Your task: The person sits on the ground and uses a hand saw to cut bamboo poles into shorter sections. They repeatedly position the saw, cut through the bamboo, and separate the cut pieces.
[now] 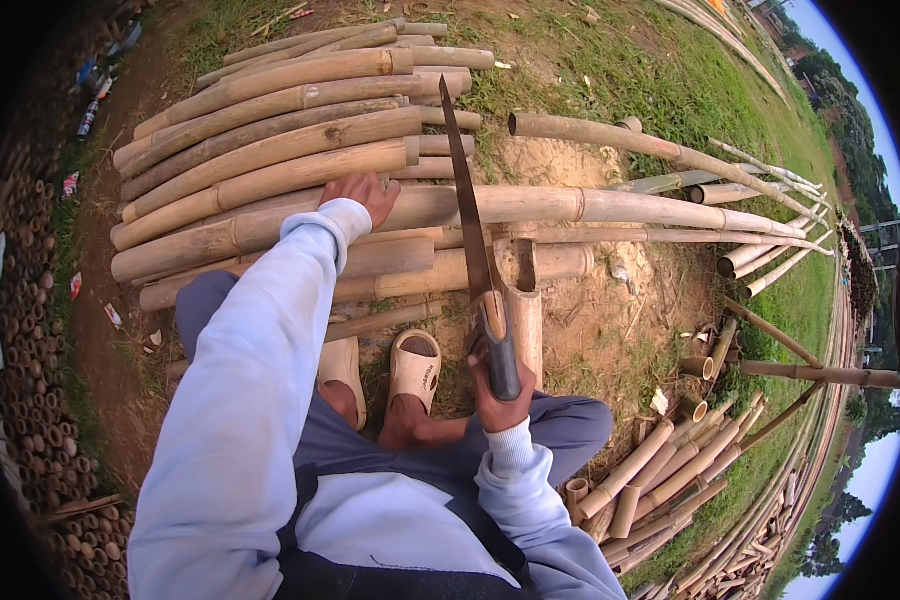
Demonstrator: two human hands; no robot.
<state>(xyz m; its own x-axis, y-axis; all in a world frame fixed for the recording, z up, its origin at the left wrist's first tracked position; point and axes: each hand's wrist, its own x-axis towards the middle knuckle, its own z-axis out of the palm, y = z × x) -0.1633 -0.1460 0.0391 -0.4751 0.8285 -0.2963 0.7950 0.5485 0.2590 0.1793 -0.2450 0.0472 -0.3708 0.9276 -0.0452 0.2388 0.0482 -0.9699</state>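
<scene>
- Person sits low on bare ground, knees bent, sandalled feet (390, 375) planted just short of the work; the posture brings both arms over the cut.
- Left hand (362, 192) lies palm-down, fingers spread flat, on a long bamboo pole (610, 207). It grips nothing closed; I judge it presses down to stop the pole rolling.
- The pole runs crosswise in front of the knees, resting on other poles laid the same way, so it sits raised off the dirt with room for the blade to pass.
- Right hand (498, 395) is wrapped tight round the dark handle of a saw (467, 205), thumb side up.
- The saw blade points away from the body and crosses the pole at near a right angle, just beside the left hand. Likely set for a square cut; how deep the teeth sit I cannot tell.
- A short upright stake (526, 300) stands touching the near poles by the blade, seemingly a stop.
- Stack of poles (270, 110) lies beyond the hand; cut short lengths (650, 470) are piled at right, within reach.
</scene>
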